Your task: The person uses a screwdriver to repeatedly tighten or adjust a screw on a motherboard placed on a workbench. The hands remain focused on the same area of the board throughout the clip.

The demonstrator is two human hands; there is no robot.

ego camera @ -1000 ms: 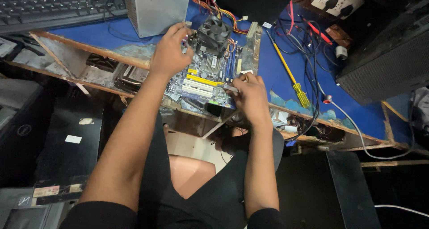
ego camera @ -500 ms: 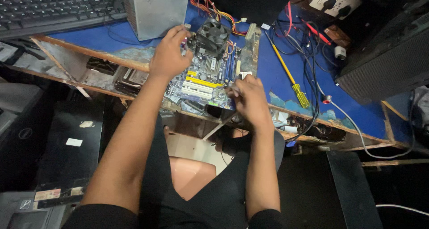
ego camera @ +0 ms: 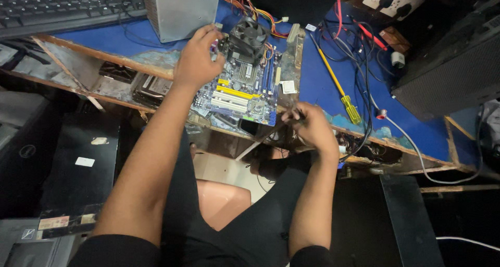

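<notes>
The motherboard lies flat on the blue tabletop under your left hand, whose grip presses its far-left edge, while your right hand (fingers now closed on a thin dark tool) has drawn back off its near-right corner.

Blue worn table: motherboard, yellow screwdriver, keyboard.

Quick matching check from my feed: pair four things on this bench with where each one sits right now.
Things:
1. left hand
2. right hand
3. yellow-handled screwdriver
4. grey metal box

Places:
A. on the blue tabletop, right of the board
B. at the motherboard's upper left corner
C. behind the board, top of the view
D. at the board's near right edge

Pairs: 1-B, 2-D, 3-A, 4-C
</notes>
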